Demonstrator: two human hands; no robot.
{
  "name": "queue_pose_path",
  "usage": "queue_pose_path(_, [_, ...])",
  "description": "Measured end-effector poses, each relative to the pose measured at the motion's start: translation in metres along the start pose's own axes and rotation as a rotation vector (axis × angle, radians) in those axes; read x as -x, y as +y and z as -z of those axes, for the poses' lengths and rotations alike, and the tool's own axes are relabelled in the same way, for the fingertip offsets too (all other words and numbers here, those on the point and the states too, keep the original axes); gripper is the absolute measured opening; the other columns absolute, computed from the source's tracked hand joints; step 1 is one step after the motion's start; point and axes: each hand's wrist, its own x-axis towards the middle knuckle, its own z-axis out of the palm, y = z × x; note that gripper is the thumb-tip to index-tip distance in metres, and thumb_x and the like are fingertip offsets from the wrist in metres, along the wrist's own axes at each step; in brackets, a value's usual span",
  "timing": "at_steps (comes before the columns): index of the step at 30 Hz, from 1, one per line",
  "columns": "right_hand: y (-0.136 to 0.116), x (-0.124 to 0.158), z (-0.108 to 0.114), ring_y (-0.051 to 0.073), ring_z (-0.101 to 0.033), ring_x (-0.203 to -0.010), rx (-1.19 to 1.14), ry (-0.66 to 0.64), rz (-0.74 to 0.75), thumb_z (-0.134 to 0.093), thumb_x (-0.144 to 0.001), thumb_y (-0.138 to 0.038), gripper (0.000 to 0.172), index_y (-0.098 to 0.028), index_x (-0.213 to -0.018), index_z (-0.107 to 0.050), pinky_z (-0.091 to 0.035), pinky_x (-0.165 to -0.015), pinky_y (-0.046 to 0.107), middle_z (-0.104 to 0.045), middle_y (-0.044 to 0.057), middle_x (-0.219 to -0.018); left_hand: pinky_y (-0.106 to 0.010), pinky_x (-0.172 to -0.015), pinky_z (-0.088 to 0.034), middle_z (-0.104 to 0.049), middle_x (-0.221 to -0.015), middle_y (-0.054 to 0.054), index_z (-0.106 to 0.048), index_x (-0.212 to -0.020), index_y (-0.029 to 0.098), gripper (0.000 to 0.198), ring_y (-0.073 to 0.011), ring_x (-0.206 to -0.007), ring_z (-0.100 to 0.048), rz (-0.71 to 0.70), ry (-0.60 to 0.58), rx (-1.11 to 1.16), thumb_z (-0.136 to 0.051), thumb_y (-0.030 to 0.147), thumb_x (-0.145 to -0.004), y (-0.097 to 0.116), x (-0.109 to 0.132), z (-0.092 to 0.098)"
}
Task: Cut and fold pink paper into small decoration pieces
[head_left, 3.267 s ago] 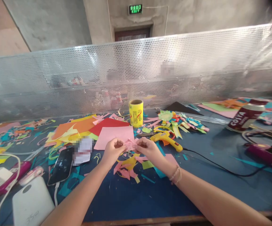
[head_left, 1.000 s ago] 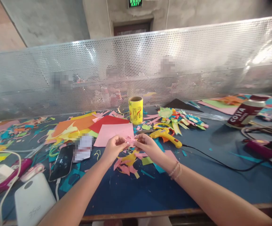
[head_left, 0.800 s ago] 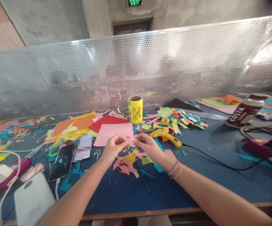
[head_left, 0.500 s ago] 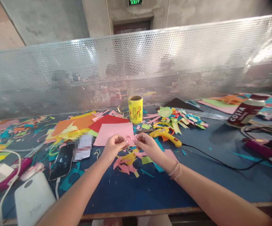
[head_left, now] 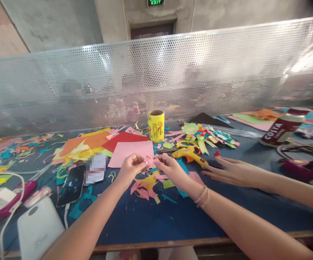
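Between my hands is a small folded piece of pink paper (head_left: 149, 160), pinched from both sides over the table. My left hand (head_left: 133, 165) grips its left edge with thumb and fingertips. On the opposite edge, my right hand (head_left: 167, 167) pinches it the same way, its wrist wearing a thin bracelet. Just behind lies a flat pink sheet (head_left: 129, 153). Pink and yellow paper scraps (head_left: 145, 187) are scattered below my hands. A yellow glue gun (head_left: 191, 155) rests right of my right hand. Another person's hand (head_left: 232, 171), with red nails, reaches to its tip end or handle; contact is unclear.
A yellow tape roll (head_left: 156, 126) stands upright behind the sheets. Phones (head_left: 71, 186), a white power bank (head_left: 40, 229) and cables are at left. A Costa bottle (head_left: 285, 128) leans at right near a ribbon-like paper rosette (head_left: 199, 135). A perforated metal screen (head_left: 151, 72) runs along the back.
Another person's hand and forearm have come in from the right, reaching the glue gun. My hands stay nearly still, holding the pink paper.
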Motion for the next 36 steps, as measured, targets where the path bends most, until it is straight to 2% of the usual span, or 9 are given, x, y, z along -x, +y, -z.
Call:
queue_pose_path(5, [-0.0011,0.0005,-0.0004,0.009,-0.039,-0.056,-0.072,-0.023,-0.017,-0.059,-0.069,-0.049,0.035,-0.016,-0.081,-0.059,-0.035,-0.052,0.023,-0.044,-0.003,-0.062,-0.025,-0.067,-0.048,-0.056,-0.066,0.001,-0.054,-0.071,0.015,0.025,-0.0113,-0.066,-0.058,0.000,-0.001,0.008,-0.070,0.033,-0.062,0.0011,-0.0001,-0.0002])
queue_pose_path(12, [-0.0030,0.0036,-0.0011,0.008,-0.037,-0.055,-0.094,-0.018,-0.038,-0.061,-0.067,-0.052,0.036,-0.018,-0.068,-0.052,-0.039,-0.051,0.022,-0.039,-0.004,-0.060,-0.025,-0.065,-0.048,-0.056,-0.064,0.001,-0.054,-0.071,0.015,0.026,-0.0119,-0.064,-0.057,-0.016,0.010,0.000,-0.069,0.035,-0.062,0.0036,0.0016,-0.0013])
queue_pose_path(20, [0.0015,0.0025,-0.0027,0.008,-0.036,-0.055,-0.088,-0.038,0.024,-0.059,-0.069,-0.051,0.035,-0.017,-0.069,-0.050,-0.034,-0.050,0.021,-0.039,-0.004,-0.062,-0.024,-0.066,-0.047,-0.056,-0.069,0.000,-0.056,-0.076,0.016,0.022,-0.0109,-0.066,-0.055,-0.027,-0.022,0.008,-0.067,0.031,-0.065,0.0037,0.0024,-0.0010])
queue_pose_path(36, [-0.0008,0.0049,-0.0060,0.007,-0.038,-0.058,-0.221,-0.069,-0.066,-0.062,-0.068,-0.046,0.031,-0.018,-0.073,-0.050,-0.036,-0.049,0.020,-0.040,-0.003,-0.068,-0.023,-0.067,-0.045,-0.057,-0.070,0.001,-0.056,-0.071,0.016,0.018,-0.0101,-0.067,-0.056,-0.049,-0.015,0.005,-0.065,0.030,-0.066,0.0030,0.0026,-0.0018])
